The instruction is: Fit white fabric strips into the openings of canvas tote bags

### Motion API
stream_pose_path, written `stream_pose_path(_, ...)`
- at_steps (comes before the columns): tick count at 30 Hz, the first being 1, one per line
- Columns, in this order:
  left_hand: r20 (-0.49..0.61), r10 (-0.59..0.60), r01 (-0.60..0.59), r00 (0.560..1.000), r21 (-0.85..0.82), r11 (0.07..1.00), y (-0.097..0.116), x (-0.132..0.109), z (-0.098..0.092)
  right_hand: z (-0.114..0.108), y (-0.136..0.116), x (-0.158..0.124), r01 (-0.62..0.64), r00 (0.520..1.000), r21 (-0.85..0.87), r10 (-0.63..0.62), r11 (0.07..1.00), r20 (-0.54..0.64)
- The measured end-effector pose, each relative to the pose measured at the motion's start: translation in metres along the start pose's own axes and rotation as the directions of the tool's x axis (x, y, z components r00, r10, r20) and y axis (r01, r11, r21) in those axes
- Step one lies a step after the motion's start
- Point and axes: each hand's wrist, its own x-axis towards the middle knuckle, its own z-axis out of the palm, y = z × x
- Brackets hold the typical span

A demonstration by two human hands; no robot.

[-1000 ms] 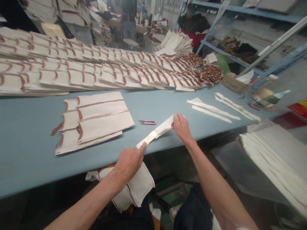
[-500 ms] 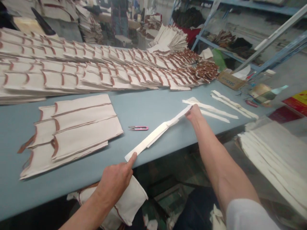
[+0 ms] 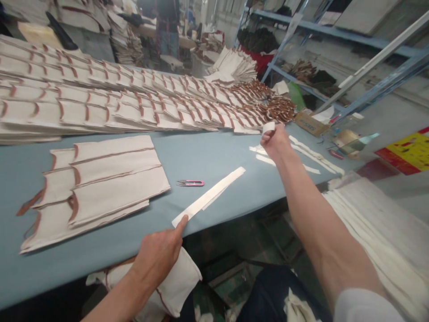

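My left hand is at the front table edge, index finger stretched onto the near end of a white fabric strip and pinning it; the other fingers are curled and the thumb is hidden. A second layer shows under this strip. My right hand is raised over the right side of the table, closed on a curled white strip. Below and beside it lie more white strips. Pink-handled thread snips rest left of the pinned strip. Brown-edged cream fabric pieces lie overlapped at left.
Long rows of brown-edged cream pieces cover the back of the blue table. At far right are a cardboard box and a bottle. White cloth is stacked at lower right. A person stands in the background.
My right hand has lifted away from the pinned strip, up and slightly right, with a curled strip in its fingers. My left hand stays on the near end.
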Motion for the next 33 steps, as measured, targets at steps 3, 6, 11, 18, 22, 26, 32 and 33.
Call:
stream_pose_path(3, -0.091, 0.007, -0.017, 0.996, -0.109, 0.994, -0.004, -0.004, 0.003, 0.036, -0.008, -0.047, -0.008, 0.992, -0.049, 0.014, 0.999, 0.126)
stream_pose_path(6, -0.148, 0.013, -0.045, 0.989, -0.213, 0.976, -0.013, -0.01, 0.006, 0.069, -0.011, -0.107, -0.02, 0.956, -0.113, 0.052, 0.993, 0.29)
stream_pose_path(11, -0.215, 0.033, -0.129, 0.976, -0.451, 0.883, -0.028, -0.025, 0.006, 0.102, -0.016, -0.208, -0.021, 0.858, -0.201, 0.121, 0.979, 0.499)
stream_pose_path(18, -0.251, 0.186, -0.309, 0.95, -0.841, 0.444, -0.015, -0.072, 0.013, 0.13, -0.013, -0.318, -0.018, 0.744, -0.145, 0.11, 0.989, 0.659)
stream_pose_path(22, -0.284, 0.17, -0.298, 0.944, -0.952, 0.064, -0.012, -0.092, 0.012, 0.135, -0.008, -0.365, -0.03, 0.746, -0.101, 0.089, 0.994, 0.66)
stream_pose_path(26, -0.336, 0.112, -0.303, 0.935, -0.924, -0.234, -0.034, -0.11, 0.008, 0.119, 0.003, -0.397, -0.014, 0.777, -0.119, 0.086, 0.993, 0.623)
stream_pose_path(32, -0.287, 0.082, -0.187, 0.955, -0.79, -0.584, -0.052, -0.126, 0.018, 0.078, 0.04, -0.427, -0.038, 0.776, -0.235, 0.177, 0.971, 0.606)
stream_pose_path(33, -0.246, 0.05, -0.159, 0.968, -0.755, -0.636, -0.051, -0.126, 0.019, 0.072, 0.046, -0.432, -0.043, 0.785, -0.259, 0.193, 0.965, 0.589)
